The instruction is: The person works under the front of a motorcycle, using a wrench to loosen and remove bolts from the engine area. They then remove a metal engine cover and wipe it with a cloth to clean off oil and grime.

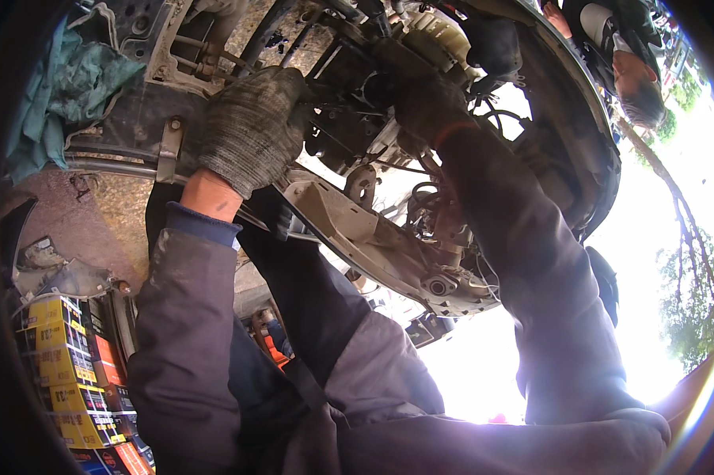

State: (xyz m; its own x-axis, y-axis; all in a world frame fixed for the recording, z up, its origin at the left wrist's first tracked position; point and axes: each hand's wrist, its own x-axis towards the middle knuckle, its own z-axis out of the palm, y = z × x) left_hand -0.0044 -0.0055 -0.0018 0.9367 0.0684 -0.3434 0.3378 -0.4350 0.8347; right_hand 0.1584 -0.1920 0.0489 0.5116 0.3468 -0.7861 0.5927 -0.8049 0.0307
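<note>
My left hand, in a dirty grey knit glove, is closed at the front of an open vehicle's engine bay, above the front crossmember. Its fingertips curl away from view, against dark parts; whatever lies in them is hidden. Deeper among the engine parts is my right hand, in a dark glove with an orange cuff edge. Its fingers are lost in shadow beside a black housing and a pale ribbed part, so their grip does not show. Hoses and wires run around both hands.
A teal rag lies on the bodywork at left. Stacked yellow and orange boxes stand at lower left, near loose body parts. The curved black fender edge bounds the bay at right. Another person is beyond it.
</note>
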